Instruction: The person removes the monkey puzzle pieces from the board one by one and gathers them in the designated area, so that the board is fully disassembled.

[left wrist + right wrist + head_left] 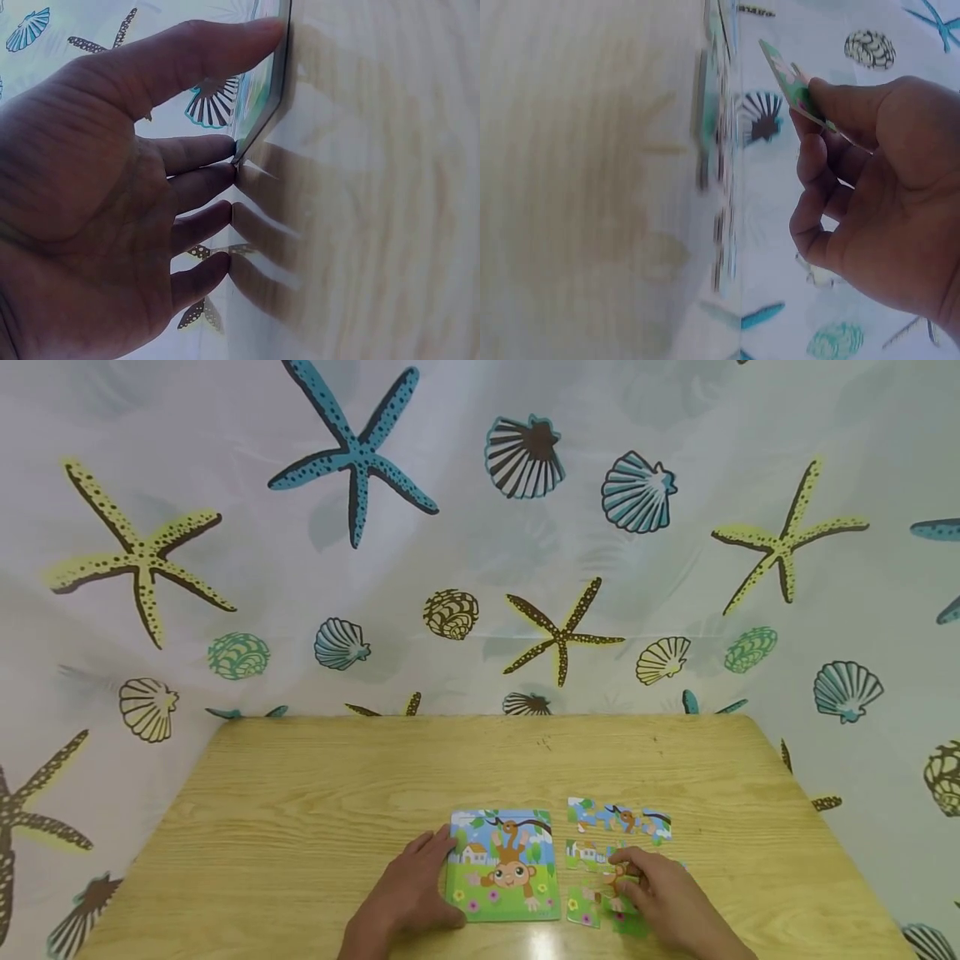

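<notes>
A square picture board (506,868) showing a monkey hanging from a branch lies flat on the table. My left hand (420,885) rests at its left edge, thumb at the near corner and fingers by the far one. In the left wrist view, the extended thumb (225,45) touches the board's edge and the other fingertips meet the tabletop. Between thumb and forefinger, my right hand (660,893) pinches a small green puzzle piece (787,79), raised above the table. Under and around this hand lie loose pieces of a matching monkey picture, partly hidden by it.
A joined-looking strip of puzzle pieces (618,820) lies right of the board, with a house piece (585,854) and a flower piece (582,906) nearer me. The wooden table (315,793) ends at a curtain (420,560) printed with starfish and shells.
</notes>
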Tool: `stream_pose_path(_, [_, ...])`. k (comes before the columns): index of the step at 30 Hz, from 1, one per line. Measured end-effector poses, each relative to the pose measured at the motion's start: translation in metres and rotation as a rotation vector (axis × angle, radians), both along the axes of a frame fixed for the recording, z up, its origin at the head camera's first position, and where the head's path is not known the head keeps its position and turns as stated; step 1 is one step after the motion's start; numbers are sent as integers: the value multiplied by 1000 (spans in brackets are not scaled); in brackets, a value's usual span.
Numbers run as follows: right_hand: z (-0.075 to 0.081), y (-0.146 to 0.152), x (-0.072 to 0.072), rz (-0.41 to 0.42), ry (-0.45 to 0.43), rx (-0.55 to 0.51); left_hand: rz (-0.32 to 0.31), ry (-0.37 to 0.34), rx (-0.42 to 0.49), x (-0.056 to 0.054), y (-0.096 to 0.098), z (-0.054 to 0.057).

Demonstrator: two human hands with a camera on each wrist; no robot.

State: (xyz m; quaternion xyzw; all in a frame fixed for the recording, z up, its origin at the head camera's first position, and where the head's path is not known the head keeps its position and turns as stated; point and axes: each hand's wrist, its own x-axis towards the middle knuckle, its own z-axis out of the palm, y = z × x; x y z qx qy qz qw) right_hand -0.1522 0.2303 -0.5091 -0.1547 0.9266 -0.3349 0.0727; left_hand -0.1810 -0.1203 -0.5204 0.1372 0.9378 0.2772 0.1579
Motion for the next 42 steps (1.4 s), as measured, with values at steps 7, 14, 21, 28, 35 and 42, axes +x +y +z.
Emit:
stream_pose_path(7, [-6, 40, 16, -73, -107, -13, -10, -12, 12, -1, -4, -1])
stream_pose_path(14, [-11, 56, 18, -129, -135, 77, 4, -16, 14, 0, -8, 1])
stream_pose_path(21, [-14, 49, 6, -185, -132, 149, 10, -24, 12, -1, -10, -1])
stream_pose_path(28, [-19, 43, 6, -194, 26, 308, 3, -29, 7, 0, -10, 0])
stream_pose_path(35, [-17, 34, 5, -159, 140, 212, 41, -39, 18, -6, -8, -5])
stream_pose_path(42, [-18, 4, -3, -67, 271, 208, 128, -53, 102, -11, -12, -10])
